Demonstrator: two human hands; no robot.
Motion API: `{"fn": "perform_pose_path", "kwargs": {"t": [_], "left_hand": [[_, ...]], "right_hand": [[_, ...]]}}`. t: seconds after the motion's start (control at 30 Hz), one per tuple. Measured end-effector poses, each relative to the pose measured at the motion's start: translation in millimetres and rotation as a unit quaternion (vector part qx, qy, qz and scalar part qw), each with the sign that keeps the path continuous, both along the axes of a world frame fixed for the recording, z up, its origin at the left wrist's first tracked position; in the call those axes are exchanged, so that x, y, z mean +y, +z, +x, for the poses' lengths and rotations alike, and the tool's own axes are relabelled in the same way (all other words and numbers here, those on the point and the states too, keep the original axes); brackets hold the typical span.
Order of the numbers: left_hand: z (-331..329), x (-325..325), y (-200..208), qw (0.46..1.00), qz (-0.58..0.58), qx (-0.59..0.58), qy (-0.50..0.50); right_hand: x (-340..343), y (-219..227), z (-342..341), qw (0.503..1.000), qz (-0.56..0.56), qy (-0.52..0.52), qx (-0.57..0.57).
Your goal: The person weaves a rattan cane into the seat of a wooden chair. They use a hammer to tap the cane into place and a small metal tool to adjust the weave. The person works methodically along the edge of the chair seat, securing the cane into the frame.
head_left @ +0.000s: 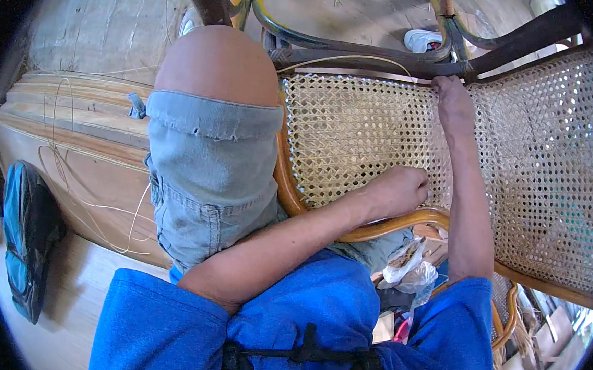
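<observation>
A woven cane panel (363, 121) lies in front of me in a curved brown rattan frame (390, 226). My left hand (403, 189) rests low over the weave near the frame's near edge, fingers curled closed; what they hold, if anything, is hidden. At the far edge my right hand (451, 103) is closed in a pinch beside the dark wooden rail (374, 63). Whatever lies between its fingertips is too small to make out. A loose pale cane strand (347, 56) arches along that rail and comes down to the weave just left of my right hand.
A second cane panel (552, 168) adjoins on the right. Left of my bent knee (215, 62) are a wooden piece (73, 128) with loose strands and a black-and-blue bag (24, 241). A crumpled plastic bag (407, 272) sits below the frame; a white shoe (422, 41) shows beyond it.
</observation>
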State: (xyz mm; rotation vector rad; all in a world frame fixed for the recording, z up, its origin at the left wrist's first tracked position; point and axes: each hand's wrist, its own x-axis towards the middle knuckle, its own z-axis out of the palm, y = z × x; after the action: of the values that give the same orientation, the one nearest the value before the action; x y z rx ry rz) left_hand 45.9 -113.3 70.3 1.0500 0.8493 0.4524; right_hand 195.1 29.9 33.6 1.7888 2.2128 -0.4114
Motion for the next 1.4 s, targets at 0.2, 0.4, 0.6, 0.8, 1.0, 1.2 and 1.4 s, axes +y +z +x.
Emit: {"fn": "perform_pose_path", "kwargs": {"t": [0.2, 0.4, 0.6, 0.8, 1.0, 1.2, 1.4], "left_hand": [[0.0, 1.4, 0.0, 1.000, -0.013, -0.002, -0.001], [-1.2, 3.5, 0.3, 1.000, -0.030, -0.002, -0.005], [0.8, 3.2, -2.7, 0.999, -0.033, -0.011, -0.004], [-0.4, 5.6, -0.3, 1.000, -0.025, -0.004, 0.001], [-0.3, 4.9, -1.4, 0.999, -0.030, -0.006, 0.017], [-0.2, 2.7, -1.1, 0.999, -0.030, -0.022, 0.023], [1.7, 1.5, -3.4, 0.999, -0.038, -0.026, 0.027]], "right_hand": [[2.7, 6.2, -2.6, 0.999, -0.031, 0.012, 0.000], [8.9, 0.0, -2.4, 0.981, -0.104, -0.142, 0.077], [-0.4, -2.2, 2.6, 0.997, -0.006, 0.071, -0.009], [-1.0, -6.4, 3.2, 0.993, 0.023, 0.117, -0.005], [12.5, -3.6, 6.5, 0.997, -0.067, 0.010, 0.024], [16.5, -1.1, 12.6, 0.995, -0.059, 0.083, 0.011], [8.5, -4.7, 13.6, 0.996, 0.006, 0.086, 0.020]]}}
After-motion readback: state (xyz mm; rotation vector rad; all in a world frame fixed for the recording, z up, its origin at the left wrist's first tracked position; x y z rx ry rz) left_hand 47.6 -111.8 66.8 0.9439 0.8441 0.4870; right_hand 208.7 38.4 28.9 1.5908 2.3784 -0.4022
